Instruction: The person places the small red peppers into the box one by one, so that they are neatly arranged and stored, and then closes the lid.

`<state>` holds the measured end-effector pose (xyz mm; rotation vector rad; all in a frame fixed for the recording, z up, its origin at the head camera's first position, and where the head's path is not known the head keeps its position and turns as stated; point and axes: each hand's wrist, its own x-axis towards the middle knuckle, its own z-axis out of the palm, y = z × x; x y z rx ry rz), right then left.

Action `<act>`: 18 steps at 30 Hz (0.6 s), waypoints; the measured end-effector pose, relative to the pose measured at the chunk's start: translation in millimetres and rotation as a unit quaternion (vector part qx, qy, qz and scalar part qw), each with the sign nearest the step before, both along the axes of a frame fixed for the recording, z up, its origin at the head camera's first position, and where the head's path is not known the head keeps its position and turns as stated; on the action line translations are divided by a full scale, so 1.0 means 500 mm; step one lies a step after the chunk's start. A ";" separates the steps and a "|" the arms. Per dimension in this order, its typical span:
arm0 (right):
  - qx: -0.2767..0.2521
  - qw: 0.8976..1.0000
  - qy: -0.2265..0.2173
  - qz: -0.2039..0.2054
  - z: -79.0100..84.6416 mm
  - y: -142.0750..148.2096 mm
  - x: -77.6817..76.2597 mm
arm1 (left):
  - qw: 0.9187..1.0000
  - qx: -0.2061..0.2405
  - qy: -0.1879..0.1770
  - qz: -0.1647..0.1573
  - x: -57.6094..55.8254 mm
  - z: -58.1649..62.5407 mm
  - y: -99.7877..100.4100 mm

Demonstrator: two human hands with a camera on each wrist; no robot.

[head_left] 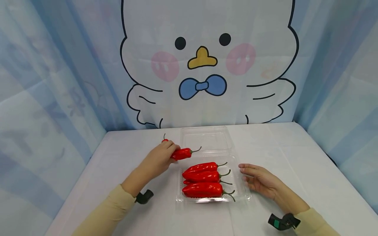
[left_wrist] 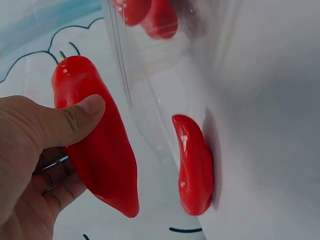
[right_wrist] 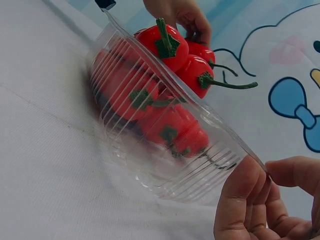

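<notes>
My left hand (head_left: 159,158) grips a red chili pepper (left_wrist: 102,140), its thumb across the side and the other fingers behind it. This pepper is held above the table, left of a clear plastic clamshell box (head_left: 245,195). Inside the box lie several red peppers (head_left: 203,190) with green stems, stacked side by side and pointing left. At the box's right side my right hand (head_left: 261,182) pinches the thin rim between thumb and fingers, as the right wrist view shows. One more red pepper (left_wrist: 194,165) rests on the table beyond my left hand, mostly hidden in the head view.
The box's clear lid (head_left: 206,139) lies folded back toward the table's far edge. A white cloth covers the table (head_left: 141,213). Behind it hangs a curtain (head_left: 206,108) with a cartoon bird. A small dark device (head_left: 144,196) is strapped at each wrist.
</notes>
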<state>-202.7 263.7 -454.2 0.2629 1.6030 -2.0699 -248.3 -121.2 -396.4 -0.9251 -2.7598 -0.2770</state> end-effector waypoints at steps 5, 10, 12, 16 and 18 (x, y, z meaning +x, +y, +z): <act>0.001 1.000 0.001 -0.001 -0.001 -0.001 0.000 | 1.000 -0.004 -0.013 -0.010 0.002 -0.004 0.025; -0.001 1.000 -0.002 -0.004 0.000 -0.001 0.002 | 0.999 0.009 -0.021 -0.025 0.004 -0.006 0.052; -0.001 1.000 -0.002 -0.003 0.000 0.000 0.002 | 0.999 0.015 -0.023 -0.033 0.005 -0.006 0.064; -0.002 1.000 0.000 -0.001 0.002 -0.001 0.002 | 0.998 0.026 -0.035 -0.045 0.006 -0.005 0.086; -0.004 1.000 0.000 0.000 0.002 -0.001 0.003 | 0.997 0.026 -0.053 -0.045 0.007 -0.005 0.097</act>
